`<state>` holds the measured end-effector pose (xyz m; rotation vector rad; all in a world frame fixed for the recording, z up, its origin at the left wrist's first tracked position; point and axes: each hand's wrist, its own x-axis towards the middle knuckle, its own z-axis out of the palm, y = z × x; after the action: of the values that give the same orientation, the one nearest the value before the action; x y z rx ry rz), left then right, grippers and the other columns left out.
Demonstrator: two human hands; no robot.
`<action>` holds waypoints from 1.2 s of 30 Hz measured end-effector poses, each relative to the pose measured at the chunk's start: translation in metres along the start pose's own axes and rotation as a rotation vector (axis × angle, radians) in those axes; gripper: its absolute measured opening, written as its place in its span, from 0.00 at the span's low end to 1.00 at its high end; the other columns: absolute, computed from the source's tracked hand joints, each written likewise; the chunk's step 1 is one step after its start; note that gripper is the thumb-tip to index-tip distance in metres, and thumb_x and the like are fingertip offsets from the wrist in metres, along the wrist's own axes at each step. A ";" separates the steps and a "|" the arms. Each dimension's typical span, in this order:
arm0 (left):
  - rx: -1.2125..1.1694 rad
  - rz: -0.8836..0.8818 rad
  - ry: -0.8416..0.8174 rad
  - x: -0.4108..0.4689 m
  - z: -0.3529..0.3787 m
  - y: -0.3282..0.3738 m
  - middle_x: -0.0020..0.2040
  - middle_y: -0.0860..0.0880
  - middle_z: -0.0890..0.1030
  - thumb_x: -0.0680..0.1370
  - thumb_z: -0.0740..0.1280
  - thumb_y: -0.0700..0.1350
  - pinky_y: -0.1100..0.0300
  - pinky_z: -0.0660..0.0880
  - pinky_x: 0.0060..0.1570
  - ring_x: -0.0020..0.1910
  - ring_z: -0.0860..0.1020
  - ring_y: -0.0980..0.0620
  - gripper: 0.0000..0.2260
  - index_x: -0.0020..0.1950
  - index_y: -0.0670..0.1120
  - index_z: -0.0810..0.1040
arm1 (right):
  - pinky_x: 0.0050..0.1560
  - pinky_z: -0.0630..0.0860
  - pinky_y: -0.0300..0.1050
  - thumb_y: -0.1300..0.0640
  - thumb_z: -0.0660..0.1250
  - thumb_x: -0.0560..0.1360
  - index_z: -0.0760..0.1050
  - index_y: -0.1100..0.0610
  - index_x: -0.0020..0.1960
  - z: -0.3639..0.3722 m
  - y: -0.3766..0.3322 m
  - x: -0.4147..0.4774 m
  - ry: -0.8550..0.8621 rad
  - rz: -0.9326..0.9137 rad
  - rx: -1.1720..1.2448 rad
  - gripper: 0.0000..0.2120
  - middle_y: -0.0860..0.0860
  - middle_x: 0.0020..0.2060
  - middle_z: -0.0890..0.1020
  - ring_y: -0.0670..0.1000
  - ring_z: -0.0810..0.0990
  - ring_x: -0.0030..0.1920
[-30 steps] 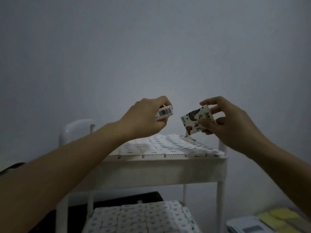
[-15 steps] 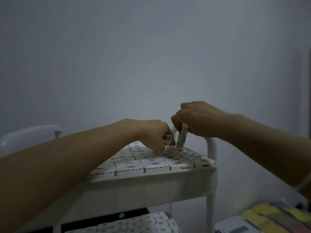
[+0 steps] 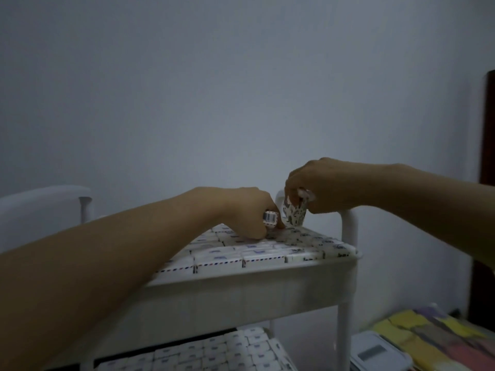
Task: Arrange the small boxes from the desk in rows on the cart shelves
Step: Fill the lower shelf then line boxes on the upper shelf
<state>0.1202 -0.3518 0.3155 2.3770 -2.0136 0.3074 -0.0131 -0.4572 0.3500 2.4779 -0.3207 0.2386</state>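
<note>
On my screen the left fingers (image 3: 265, 204) are curled tight round a small barcode box (image 3: 270, 218). They pinch it just above the top shelf, and one fingertip touches the boxes lying there. The right fingers (image 3: 290, 189) are curled too, clamped on the top end of a spotted box (image 3: 294, 214). That box stands up on end, a bit tilted, at the back of the shelf. I cannot tell if its bottom end touches the row under it. The two held boxes are just beside each other.

The left hand (image 3: 246, 210) reaches in from the left, low over the shelf. The right hand (image 3: 326, 183) comes in from the right, a little higher, with its back to me.

Under both hands is the top shelf (image 3: 241, 293) of the white cart (image 3: 345, 330). It is packed with small white boxes (image 3: 257, 254) lying flat in neat rows, side by side and touching. The lower shelf boxes (image 3: 214, 349) lie in rows too — I see only part of that shelf.

Low down on the right sits a white tub (image 3: 375, 354), and next to it some yellow and pink soft things (image 3: 428, 336). Behind it all is a plain grey wall (image 3: 241, 89). The room is dim.
</note>
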 end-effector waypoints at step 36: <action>-0.072 -0.005 0.048 -0.005 0.004 -0.002 0.61 0.49 0.78 0.75 0.65 0.41 0.52 0.75 0.59 0.56 0.77 0.48 0.21 0.68 0.50 0.73 | 0.61 0.70 0.49 0.52 0.64 0.77 0.79 0.51 0.51 0.033 -0.022 0.005 0.111 0.090 -0.299 0.07 0.49 0.60 0.76 0.52 0.69 0.61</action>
<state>0.1220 -0.3473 0.3110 2.3095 -1.9633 0.2833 0.0009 -0.4608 0.3125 2.1494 -0.3909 0.3386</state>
